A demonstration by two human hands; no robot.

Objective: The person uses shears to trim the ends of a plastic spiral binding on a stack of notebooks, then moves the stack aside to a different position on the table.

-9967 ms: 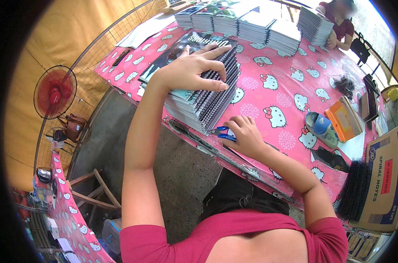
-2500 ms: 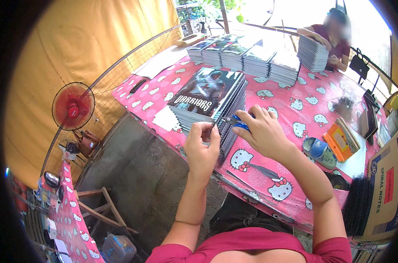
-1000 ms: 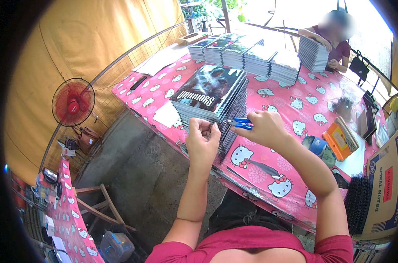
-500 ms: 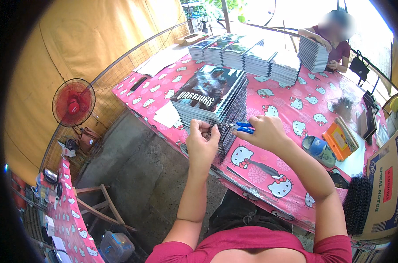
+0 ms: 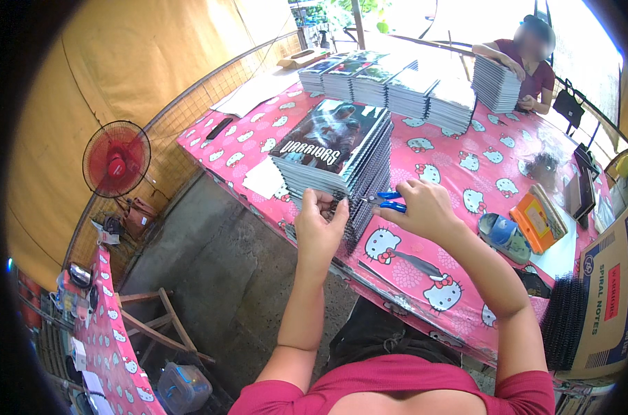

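Note:
A tall stack of spiral notebooks [image 5: 325, 142] with a dark illustrated cover on top stands in front of me. Black spiral bindings [image 5: 374, 183] run down its right side. My left hand [image 5: 319, 221] pinches the near corner of one notebook in the stack, at the end of its binding. In my right hand [image 5: 424, 211] is a pair of blue-handled pliers [image 5: 391, 201], its metal jaws pointing left, close to that corner. Whether the jaws touch the wire is too small to tell.
More notebook stacks [image 5: 404, 90] line the table's far side. A person [image 5: 532, 69] there handles another stack [image 5: 496, 83]. On the right lie an orange case [image 5: 533, 225], a blue pouch [image 5: 504, 236], black spiral coils [image 5: 564, 321] and a cardboard box [image 5: 608, 297]. A red fan [image 5: 116, 159] stands left.
My right hand has drawn the pliers slightly right, away from the notebook's corner, and the handles look a little wider apart. My left hand keeps its pinch.

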